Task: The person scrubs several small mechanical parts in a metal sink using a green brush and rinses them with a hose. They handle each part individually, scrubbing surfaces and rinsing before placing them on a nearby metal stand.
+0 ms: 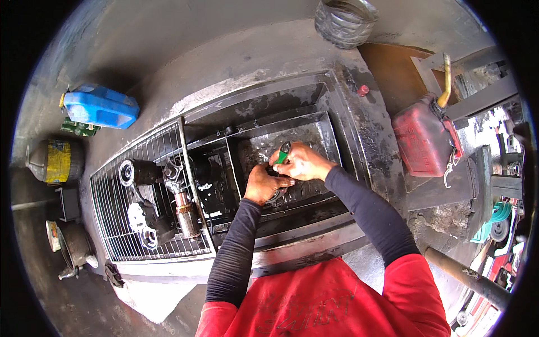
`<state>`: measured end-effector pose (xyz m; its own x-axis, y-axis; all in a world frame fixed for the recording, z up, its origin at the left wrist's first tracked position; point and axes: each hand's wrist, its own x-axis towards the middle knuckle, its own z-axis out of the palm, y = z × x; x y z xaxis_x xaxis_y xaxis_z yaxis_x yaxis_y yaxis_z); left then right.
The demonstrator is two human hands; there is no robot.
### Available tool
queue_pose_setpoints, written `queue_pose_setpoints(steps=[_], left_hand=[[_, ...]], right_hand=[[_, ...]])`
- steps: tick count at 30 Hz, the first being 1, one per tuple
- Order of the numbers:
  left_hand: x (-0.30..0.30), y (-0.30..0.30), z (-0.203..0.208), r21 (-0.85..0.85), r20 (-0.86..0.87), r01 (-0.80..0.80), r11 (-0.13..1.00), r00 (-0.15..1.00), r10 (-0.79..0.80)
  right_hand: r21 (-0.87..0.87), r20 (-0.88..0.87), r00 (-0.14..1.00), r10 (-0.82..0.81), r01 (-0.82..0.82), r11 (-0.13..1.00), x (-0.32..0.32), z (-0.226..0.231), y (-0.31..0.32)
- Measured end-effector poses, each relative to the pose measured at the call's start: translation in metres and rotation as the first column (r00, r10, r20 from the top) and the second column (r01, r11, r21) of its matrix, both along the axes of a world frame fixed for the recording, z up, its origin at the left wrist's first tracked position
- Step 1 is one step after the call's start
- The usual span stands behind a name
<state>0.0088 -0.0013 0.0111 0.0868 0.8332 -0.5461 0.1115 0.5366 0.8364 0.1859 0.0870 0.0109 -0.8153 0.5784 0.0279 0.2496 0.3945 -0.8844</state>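
Note:
Both my hands are over a dark, wet metal tray (331,132) set inside a larger washing basin (342,95). My right hand (303,162) is closed around a green-handled tool (282,154); its working end is hidden by my hands. Close against it, my left hand (263,184) has its fingers bent around a round, dark metal part (276,196), of which only the lower edge shows. To the left, a wire rack (106,196) bears a motor armature (186,216), a cylindrical housing (135,172) and a silvery cast cover (147,227).
A blue jerrycan (101,106) stands beyond the rack at the left, with a yellow-banded container (56,162) nearer. On the right are a red fuel can (421,140) with a yellow spout and a small red cap (363,90). A cut plastic container (346,23) sits at the far edge.

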Motion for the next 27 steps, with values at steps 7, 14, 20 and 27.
queue_pose_setpoints(steps=[7, 14, 20, 27], left_hand=[[-0.012, -0.007, 0.010, -0.050, 0.128, -0.266, 0.963, 0.954, 0.270], [-0.010, -0.016, 0.000, -0.068, 0.190, -0.343, 0.937, 0.918, 0.349], [-0.004, -0.016, -0.004, -0.075, 0.218, -0.262, 0.962, 0.937, 0.272], [0.005, -0.025, -0.001, -0.076, 0.279, -0.374, 0.925, 0.882, 0.379]], right_hand=[[-0.220, 0.191, 0.741, -0.644, 0.671, 0.708, 0.014, -0.055, 0.011], [-0.628, 0.032, 0.761, -0.647, 0.519, 0.580, 0.007, -0.062, -0.025], [-0.375, 0.114, 0.812, -0.572, 0.568, 0.733, -0.008, 0.000, -0.009], [0.154, 0.288, 0.753, -0.592, 0.573, 0.805, 0.001, -0.061, -0.012]])
